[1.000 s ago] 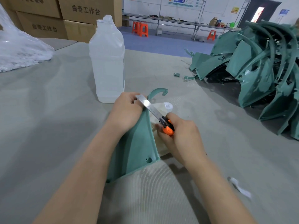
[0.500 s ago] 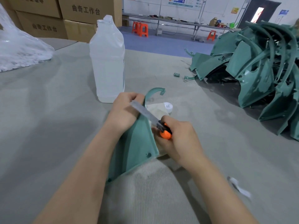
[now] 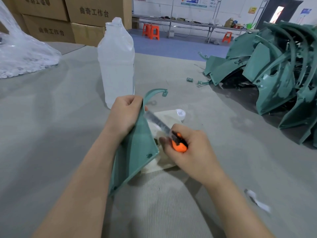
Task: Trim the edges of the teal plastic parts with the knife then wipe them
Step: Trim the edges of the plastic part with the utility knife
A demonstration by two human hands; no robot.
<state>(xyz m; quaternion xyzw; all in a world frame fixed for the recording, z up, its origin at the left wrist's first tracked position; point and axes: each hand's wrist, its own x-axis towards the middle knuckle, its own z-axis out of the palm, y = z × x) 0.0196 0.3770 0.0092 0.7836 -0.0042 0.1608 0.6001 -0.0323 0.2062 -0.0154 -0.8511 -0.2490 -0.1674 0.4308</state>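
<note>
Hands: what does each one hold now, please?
Left hand: grips the flat teal plastic part.
Right hand: grips the orange-handled utility knife.

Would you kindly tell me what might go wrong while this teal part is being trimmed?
The knife points its blade up the edge toward the left hand gripping the top of the part; a slip could cut that hand. The blade is extended far, so it may flex or snap. The bottle stands close behind the left hand and might get knocked over.
</note>
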